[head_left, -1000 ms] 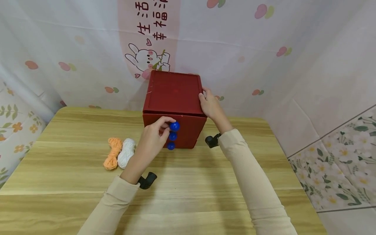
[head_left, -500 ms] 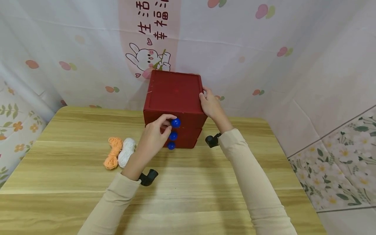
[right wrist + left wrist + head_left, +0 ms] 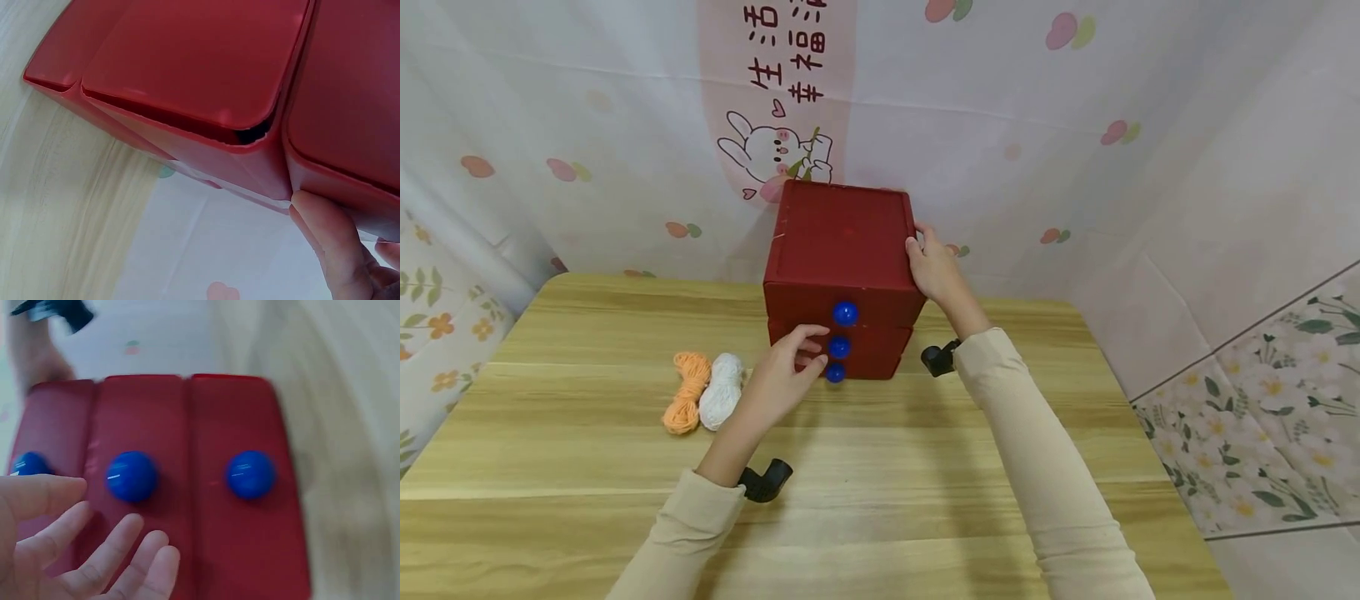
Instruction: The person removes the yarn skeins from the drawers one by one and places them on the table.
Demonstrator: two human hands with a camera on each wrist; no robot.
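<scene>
A dark red three-drawer cabinet (image 3: 850,242) stands at the back of the table, each drawer front bearing a round blue knob. The top knob (image 3: 846,314) is free of any hand. My left hand (image 3: 778,375) is just left of the middle knob (image 3: 132,477), fingers spread and holding nothing; the bottom knob (image 3: 250,474) is lower down. My right hand (image 3: 936,265) holds the cabinet's upper right side, thumb at the top edge. In the right wrist view, a finger (image 3: 331,237) presses the side wall beside the seam between two drawers.
A hank of orange yarn (image 3: 687,393) and a hank of white yarn (image 3: 722,392) lie on the wooden table (image 3: 880,508), left of the cabinet. A printed curtain (image 3: 992,158) hangs right behind. Black camera mounts (image 3: 766,481) sit on both wrists.
The top drawer has gone in, its gap under the cabinet's top closing. My left hand has then left the top knob and moved down beside the middle one. The right hand stays.
</scene>
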